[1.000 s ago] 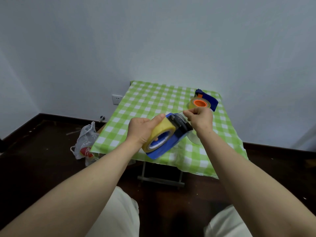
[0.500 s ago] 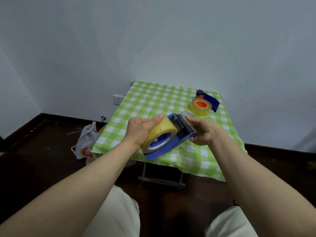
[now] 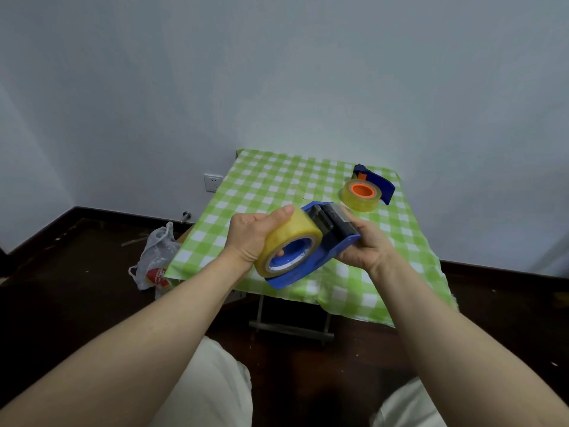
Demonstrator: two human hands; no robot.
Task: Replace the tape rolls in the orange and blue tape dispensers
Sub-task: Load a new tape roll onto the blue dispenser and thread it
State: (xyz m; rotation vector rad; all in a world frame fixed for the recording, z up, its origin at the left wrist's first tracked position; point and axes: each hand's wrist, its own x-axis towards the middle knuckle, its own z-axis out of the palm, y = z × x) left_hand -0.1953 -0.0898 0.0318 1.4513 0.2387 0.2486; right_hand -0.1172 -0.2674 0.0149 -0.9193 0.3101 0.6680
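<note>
Apparently at the threading step on the blue plastic tape dispenser (image 3: 308,268); probably about halfway through the task, judging by the second dispenser. Keep the wide roll of yellowish translucent packing tape (image 3: 288,238) seated square on its blue hub; steady it against turning while drawing the free end forward; feed that end across the dark cutter head (image 3: 335,223) without letting it fold back on itself; mind the blade near the fingertips; cannot tell whether a loose end already lies across the head, being clear and too thin to make out.

Grasping the roll with the left hand (image 3: 248,238): wrapped round its far side, thumb laid along the top of the rim; firm, not slack. Cupping the dispenser with the right hand (image 3: 369,249) from beneath and from the right: curled under its front end, just below the head, bearing its weight; nothing else visibly pinched.

Carried in mid-air above the near part of the small table under a green-and-white checked cloth (image 3: 277,186), clear of the cloth. Further back, near the far right corner: lying flat, the second dispenser with an orange hub and dark blue body (image 3: 360,190), already wearing a yellowish roll. Down on the dark floor to the left, a crumpled clear plastic bag (image 3: 155,257); on the wall behind, a white socket (image 3: 213,182).
</note>
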